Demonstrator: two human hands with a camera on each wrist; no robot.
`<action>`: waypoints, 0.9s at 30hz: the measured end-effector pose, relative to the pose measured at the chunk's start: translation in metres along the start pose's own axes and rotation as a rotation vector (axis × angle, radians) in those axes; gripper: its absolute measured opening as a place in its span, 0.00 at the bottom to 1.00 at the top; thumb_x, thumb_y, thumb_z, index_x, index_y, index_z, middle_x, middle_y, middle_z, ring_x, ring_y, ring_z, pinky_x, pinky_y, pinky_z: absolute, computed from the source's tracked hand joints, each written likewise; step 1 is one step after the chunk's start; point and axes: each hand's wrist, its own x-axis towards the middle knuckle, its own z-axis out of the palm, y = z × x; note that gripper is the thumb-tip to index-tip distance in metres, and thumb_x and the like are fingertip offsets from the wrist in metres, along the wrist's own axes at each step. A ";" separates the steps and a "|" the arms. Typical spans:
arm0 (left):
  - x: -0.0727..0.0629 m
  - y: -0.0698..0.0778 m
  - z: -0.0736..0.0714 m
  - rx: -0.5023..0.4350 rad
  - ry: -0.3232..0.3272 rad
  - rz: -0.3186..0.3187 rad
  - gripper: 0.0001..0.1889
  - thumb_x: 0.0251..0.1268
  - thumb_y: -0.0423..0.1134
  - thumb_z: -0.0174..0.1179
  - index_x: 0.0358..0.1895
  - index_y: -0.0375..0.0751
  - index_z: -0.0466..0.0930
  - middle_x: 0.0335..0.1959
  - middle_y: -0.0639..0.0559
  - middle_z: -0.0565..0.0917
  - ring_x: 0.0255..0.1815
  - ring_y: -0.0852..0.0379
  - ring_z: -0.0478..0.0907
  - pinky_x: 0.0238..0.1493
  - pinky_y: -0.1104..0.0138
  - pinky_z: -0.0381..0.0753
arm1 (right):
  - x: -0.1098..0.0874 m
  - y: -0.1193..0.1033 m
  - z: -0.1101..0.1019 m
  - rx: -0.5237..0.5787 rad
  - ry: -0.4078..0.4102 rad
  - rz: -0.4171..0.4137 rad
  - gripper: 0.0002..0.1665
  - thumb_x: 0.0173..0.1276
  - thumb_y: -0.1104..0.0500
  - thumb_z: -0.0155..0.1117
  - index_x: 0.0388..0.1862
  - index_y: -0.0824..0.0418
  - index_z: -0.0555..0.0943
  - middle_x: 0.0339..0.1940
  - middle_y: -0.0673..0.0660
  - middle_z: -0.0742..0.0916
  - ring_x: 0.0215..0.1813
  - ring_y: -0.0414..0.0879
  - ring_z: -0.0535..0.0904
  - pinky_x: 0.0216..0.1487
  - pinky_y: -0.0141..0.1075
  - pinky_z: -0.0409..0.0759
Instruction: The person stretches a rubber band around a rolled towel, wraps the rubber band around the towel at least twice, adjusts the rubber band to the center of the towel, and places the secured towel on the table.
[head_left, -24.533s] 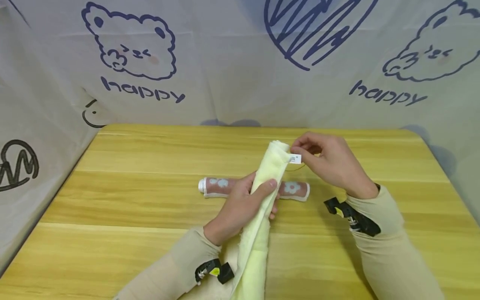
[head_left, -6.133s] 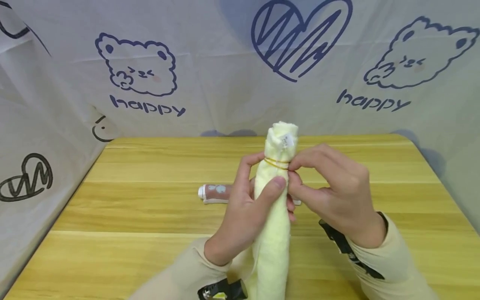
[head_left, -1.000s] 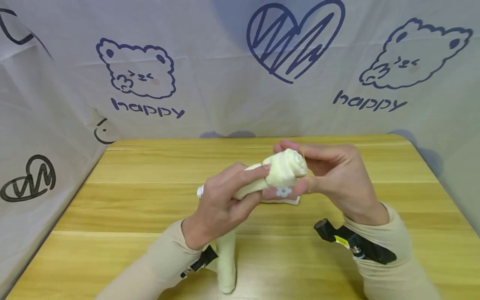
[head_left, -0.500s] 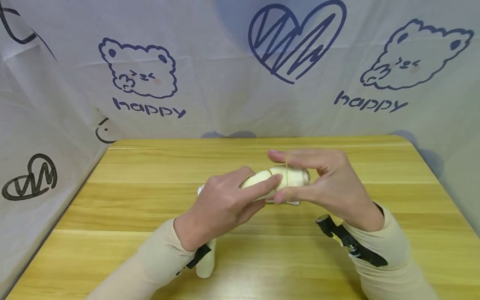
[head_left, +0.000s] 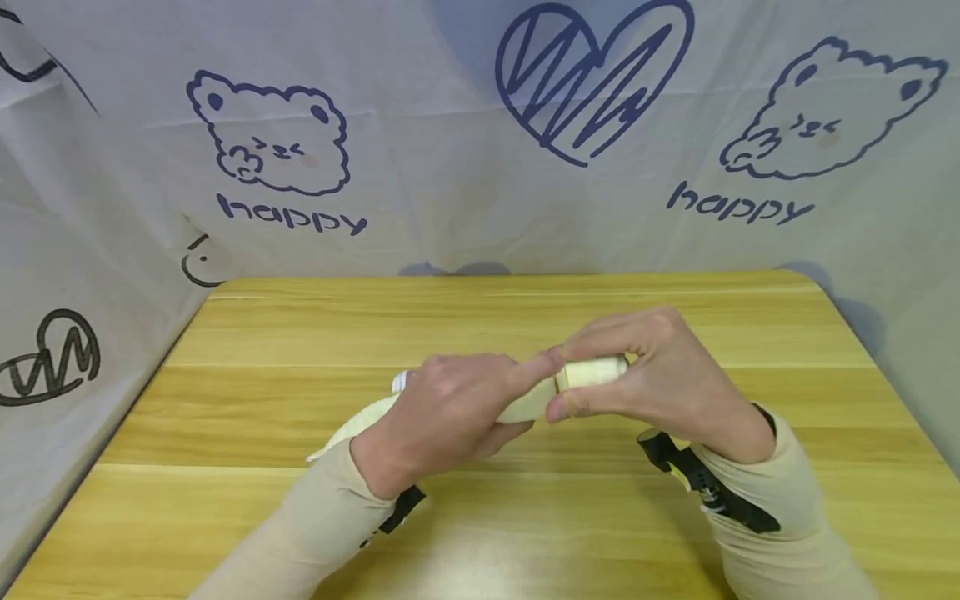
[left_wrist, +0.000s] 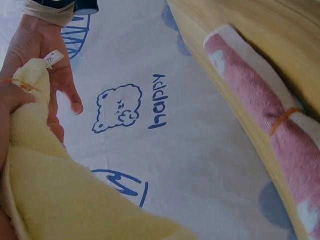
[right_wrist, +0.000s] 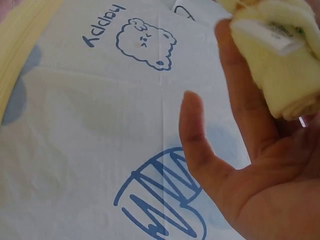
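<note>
Your right hand curls thumb and fingers round the yellow roll at its rubber band; your left hand grips it just toward eight o'clock. The roll's long axis runs eight to two, your right hand nearer the two-o'clock end. A pink roll lies beyond your left hand, at ten.

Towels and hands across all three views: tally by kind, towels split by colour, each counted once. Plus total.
Yellow towel: 1
Pink towel: 1
Hands: 2 (left hand, right hand)
Total: 4
</note>
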 end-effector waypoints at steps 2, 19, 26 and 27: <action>-0.001 -0.001 0.004 -0.004 0.025 0.023 0.34 0.53 0.36 0.75 0.66 0.47 0.75 0.21 0.59 0.79 0.17 0.66 0.71 0.16 0.73 0.73 | 0.000 0.001 -0.001 -0.010 -0.008 0.000 0.21 0.48 0.59 0.87 0.43 0.49 0.93 0.39 0.44 0.94 0.34 0.38 0.88 0.28 0.31 0.84; -0.003 -0.001 0.016 -0.110 0.095 -0.040 0.22 0.57 0.39 0.77 0.54 0.45 0.81 0.26 0.58 0.84 0.23 0.66 0.79 0.26 0.73 0.83 | 0.003 0.004 -0.001 -0.047 0.007 -0.038 0.24 0.47 0.62 0.87 0.45 0.50 0.90 0.39 0.44 0.92 0.35 0.37 0.84 0.27 0.29 0.81; -0.005 -0.003 0.019 -0.165 0.114 -0.046 0.23 0.57 0.39 0.77 0.55 0.43 0.82 0.29 0.57 0.87 0.27 0.66 0.83 0.29 0.73 0.85 | 0.004 0.006 -0.003 -0.009 -0.053 -0.075 0.24 0.52 0.67 0.83 0.47 0.51 0.89 0.42 0.46 0.92 0.40 0.38 0.85 0.29 0.30 0.82; -0.006 -0.004 0.019 -0.176 0.116 -0.053 0.22 0.57 0.38 0.76 0.55 0.42 0.82 0.30 0.56 0.87 0.27 0.65 0.83 0.30 0.73 0.86 | 0.004 0.006 -0.004 -0.007 -0.064 -0.078 0.24 0.53 0.68 0.83 0.48 0.52 0.88 0.43 0.46 0.92 0.40 0.38 0.85 0.29 0.30 0.82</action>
